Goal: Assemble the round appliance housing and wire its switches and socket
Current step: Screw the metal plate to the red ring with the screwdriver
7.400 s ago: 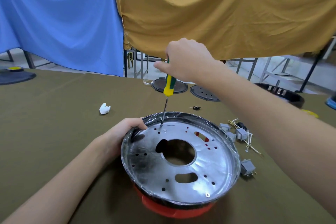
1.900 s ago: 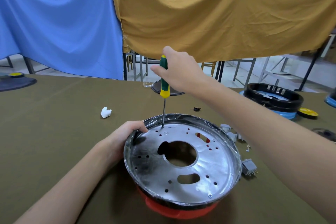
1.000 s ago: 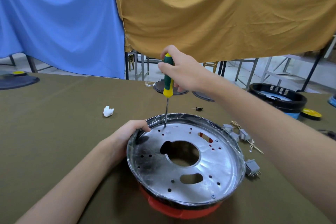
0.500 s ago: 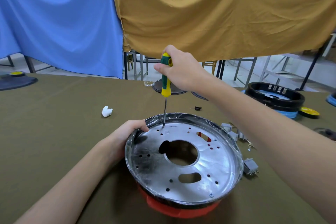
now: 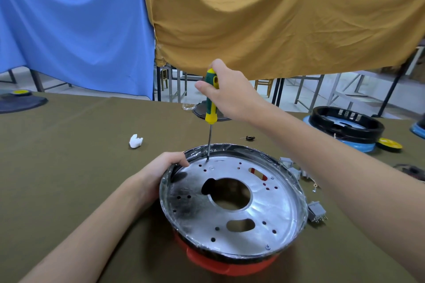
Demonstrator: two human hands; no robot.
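The round appliance housing [image 5: 232, 204], a shiny perforated metal plate set in a black, film-wrapped ring over a red-orange base, sits on the olive-green cloth-covered table [image 5: 69, 156] close to its near edge, a little right of the middle. The plate has a large central opening, a smaller oval slot nearer the person, and many small holes. The left hand [image 5: 161, 172] grips the housing's left rim, fingers curled over the edge onto the plate. The right hand [image 5: 227, 94] is closed round the handle of a green-and-yellow screwdriver [image 5: 211, 108], held almost upright above the far side of the housing; the tip of its thin metal shaft meets the plate at a spot near the far rim, just beside the left fingertips [image 5: 184, 161].

Just right of the housing lie small grey plastic switches [image 5: 317, 211], partly hidden by the right forearm, with a few tiny metal bits beside them. Beyond the housing, a small black part [image 5: 250, 138] and a crumpled white scrap [image 5: 135, 141] lie on the cloth. At the far edge, a dark round disc [image 5: 202, 112] shows behind the screwdriver. Toward the table's far right edge stands a second black ring housing on a blue base [image 5: 345, 128], with a yellow disc [image 5: 389, 145] next to it. A dark flat disc with a yellow centre [image 5: 20, 101] lies at the far left edge. Blue cloth [image 5: 69, 25] and mustard cloth [image 5: 276, 18] hang behind the table.
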